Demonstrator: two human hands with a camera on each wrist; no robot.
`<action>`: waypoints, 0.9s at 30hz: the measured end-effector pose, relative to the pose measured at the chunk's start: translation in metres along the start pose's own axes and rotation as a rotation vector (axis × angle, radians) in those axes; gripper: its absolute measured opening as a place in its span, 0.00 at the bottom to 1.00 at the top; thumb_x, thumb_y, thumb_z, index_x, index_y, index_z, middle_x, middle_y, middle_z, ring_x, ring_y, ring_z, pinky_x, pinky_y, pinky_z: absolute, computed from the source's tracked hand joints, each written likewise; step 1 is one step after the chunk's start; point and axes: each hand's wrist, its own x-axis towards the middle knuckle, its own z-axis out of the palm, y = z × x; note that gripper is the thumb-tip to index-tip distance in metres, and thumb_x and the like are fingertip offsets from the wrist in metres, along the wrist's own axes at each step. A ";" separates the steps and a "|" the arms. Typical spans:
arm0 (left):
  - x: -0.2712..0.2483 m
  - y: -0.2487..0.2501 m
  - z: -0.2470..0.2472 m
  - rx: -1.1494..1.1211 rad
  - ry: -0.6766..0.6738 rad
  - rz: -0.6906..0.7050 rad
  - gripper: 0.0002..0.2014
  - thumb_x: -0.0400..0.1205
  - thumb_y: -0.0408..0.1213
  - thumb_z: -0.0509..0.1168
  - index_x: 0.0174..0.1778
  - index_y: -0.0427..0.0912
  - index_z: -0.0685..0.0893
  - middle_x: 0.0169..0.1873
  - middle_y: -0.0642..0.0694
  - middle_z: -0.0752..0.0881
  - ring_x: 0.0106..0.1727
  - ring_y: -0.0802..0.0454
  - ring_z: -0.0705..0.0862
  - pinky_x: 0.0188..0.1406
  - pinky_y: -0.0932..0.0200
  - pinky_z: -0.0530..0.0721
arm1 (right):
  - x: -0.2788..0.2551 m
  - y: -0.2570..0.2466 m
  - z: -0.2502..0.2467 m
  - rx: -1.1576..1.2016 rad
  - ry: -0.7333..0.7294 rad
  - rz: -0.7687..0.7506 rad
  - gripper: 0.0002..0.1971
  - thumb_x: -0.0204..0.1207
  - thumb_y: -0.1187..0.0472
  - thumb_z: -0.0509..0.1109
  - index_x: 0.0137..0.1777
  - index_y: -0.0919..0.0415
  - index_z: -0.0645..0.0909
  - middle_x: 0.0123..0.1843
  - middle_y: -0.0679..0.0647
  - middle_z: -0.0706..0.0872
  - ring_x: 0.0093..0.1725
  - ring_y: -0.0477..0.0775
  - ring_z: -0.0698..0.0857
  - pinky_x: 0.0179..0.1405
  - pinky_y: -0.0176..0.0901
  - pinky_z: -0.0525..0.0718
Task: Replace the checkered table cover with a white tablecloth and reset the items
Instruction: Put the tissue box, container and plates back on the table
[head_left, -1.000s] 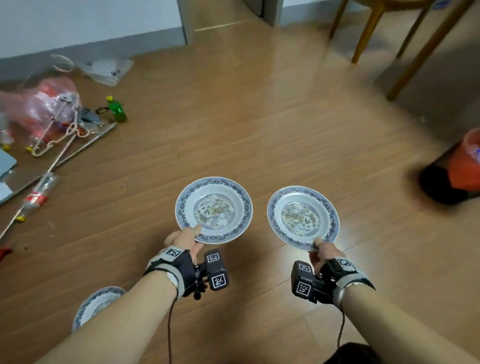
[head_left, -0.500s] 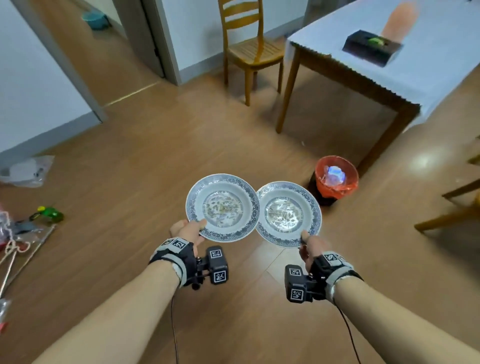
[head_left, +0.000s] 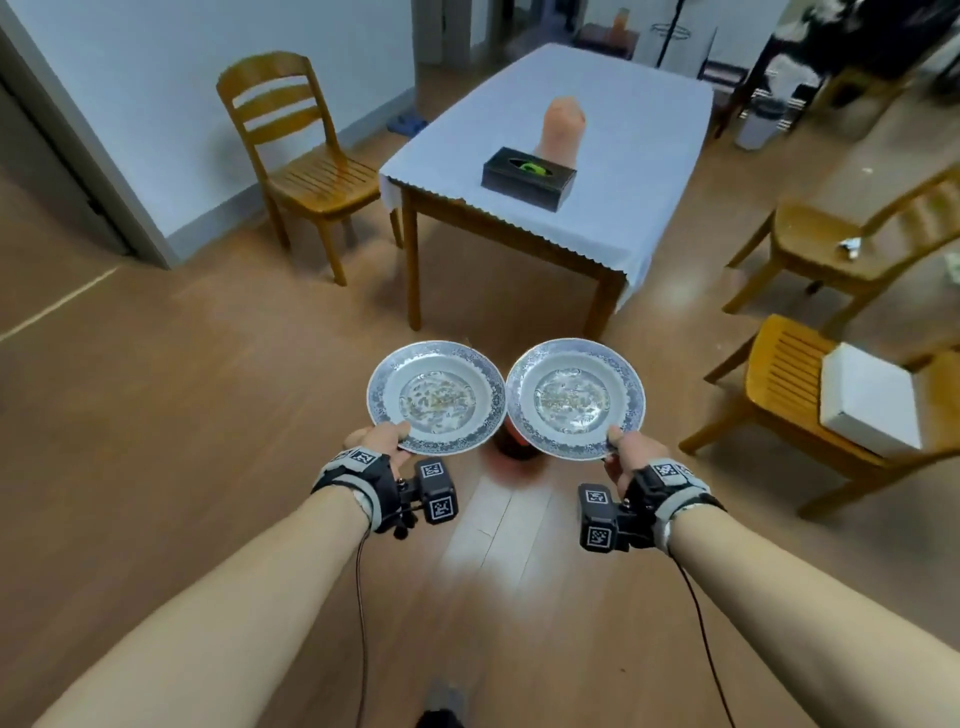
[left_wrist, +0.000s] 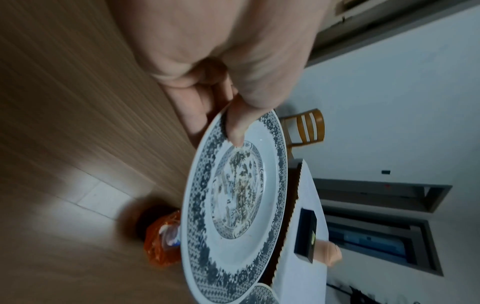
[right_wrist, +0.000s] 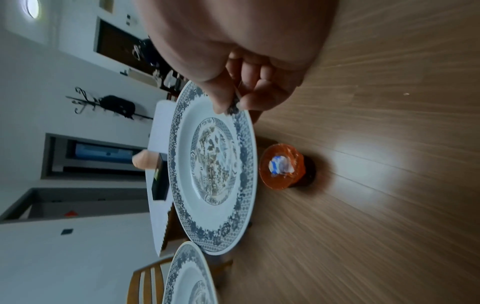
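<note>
Under the plates (head_left: 436, 397), wrist views alone show, seemingly, a bin (right_wrist: 281, 166).

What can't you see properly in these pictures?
- Bin: in the head view the two plates cover nearly all of it.
- Left hand: the fingers under the left plate are hidden in the head view.
- Black box on the white tablecloth: its contents are too small to tell.
</note>
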 end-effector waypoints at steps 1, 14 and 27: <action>0.012 0.009 0.021 0.026 -0.018 -0.004 0.05 0.82 0.25 0.65 0.44 0.39 0.80 0.65 0.35 0.84 0.54 0.43 0.86 0.58 0.46 0.88 | 0.010 -0.017 -0.004 0.009 0.017 -0.008 0.11 0.79 0.64 0.73 0.37 0.64 0.77 0.31 0.57 0.81 0.25 0.49 0.75 0.25 0.39 0.77; 0.089 0.085 0.311 0.080 -0.096 0.016 0.15 0.75 0.22 0.71 0.58 0.27 0.84 0.45 0.29 0.90 0.34 0.40 0.91 0.45 0.38 0.87 | 0.186 -0.218 -0.060 0.100 0.167 -0.039 0.06 0.79 0.64 0.72 0.49 0.67 0.82 0.32 0.57 0.82 0.24 0.47 0.75 0.19 0.35 0.77; 0.183 0.139 0.562 0.281 -0.103 0.059 0.08 0.84 0.31 0.64 0.58 0.37 0.78 0.20 0.53 0.87 0.23 0.57 0.88 0.28 0.62 0.86 | 0.404 -0.417 -0.084 0.001 0.217 -0.057 0.09 0.74 0.64 0.74 0.35 0.66 0.80 0.25 0.58 0.83 0.24 0.54 0.77 0.30 0.43 0.80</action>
